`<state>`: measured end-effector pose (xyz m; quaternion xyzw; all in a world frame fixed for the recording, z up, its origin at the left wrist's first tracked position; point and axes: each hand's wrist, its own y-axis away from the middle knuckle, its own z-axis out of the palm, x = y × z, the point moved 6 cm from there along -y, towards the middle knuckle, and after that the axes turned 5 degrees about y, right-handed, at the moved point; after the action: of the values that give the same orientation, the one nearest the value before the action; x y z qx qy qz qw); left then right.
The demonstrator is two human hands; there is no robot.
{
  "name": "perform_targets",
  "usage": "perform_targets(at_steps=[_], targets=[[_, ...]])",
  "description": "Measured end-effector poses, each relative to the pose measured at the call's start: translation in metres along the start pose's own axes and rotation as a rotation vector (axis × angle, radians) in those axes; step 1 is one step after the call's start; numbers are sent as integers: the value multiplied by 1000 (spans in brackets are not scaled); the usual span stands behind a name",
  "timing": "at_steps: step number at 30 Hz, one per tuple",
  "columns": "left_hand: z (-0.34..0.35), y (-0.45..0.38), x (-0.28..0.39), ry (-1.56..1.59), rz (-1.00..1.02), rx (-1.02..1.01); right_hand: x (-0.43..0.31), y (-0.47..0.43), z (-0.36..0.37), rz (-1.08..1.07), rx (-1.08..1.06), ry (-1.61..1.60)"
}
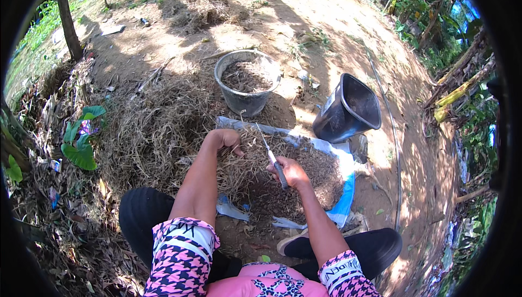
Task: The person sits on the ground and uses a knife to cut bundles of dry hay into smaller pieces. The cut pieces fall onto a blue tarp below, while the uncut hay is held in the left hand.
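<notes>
My right hand [291, 171] grips the dark handle of a knife [279, 170]. Its narrow blade rises from a pale collar and points away from me, over dry grass. To the left, my left hand [225, 138] is bent down with its fingers curled into a clump of dry grass [240, 164]; the grass partly hides the fingertips. Beneath both hands lies a blue and white plastic sheet [346, 185] with torn edges. Dark crumbly soil and chopped plant bits [318, 174] cover its middle and right side.
Beyond the sheet stands a round tub [244, 103] holding dark, crumbly material. A black bucket [332, 123] leans at the sheet's far right corner. More dry grass [151, 134] is heaped on the left. A hose-like line [391, 121] runs along the ground at right.
</notes>
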<state>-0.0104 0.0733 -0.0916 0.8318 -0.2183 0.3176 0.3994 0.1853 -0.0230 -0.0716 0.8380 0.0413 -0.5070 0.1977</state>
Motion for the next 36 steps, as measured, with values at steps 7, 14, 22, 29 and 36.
perform_targets(at_steps=[7,14,22,29,36], targets=[[0,-1,-4,91,-74,-1,-16,3,-1,56,-25,-50],[-1,-8,-16,9,-28,73,-21,0,3,95,-27,34],[-5,-8,13,-348,97,-91,-17,-7,8,-56,16,140],[-6,-10,-2,-186,-91,-78,-20,-2,-4,86,19,44],[-3,-2,0,-209,-231,-27,-7,6,6,142,-18,9]])
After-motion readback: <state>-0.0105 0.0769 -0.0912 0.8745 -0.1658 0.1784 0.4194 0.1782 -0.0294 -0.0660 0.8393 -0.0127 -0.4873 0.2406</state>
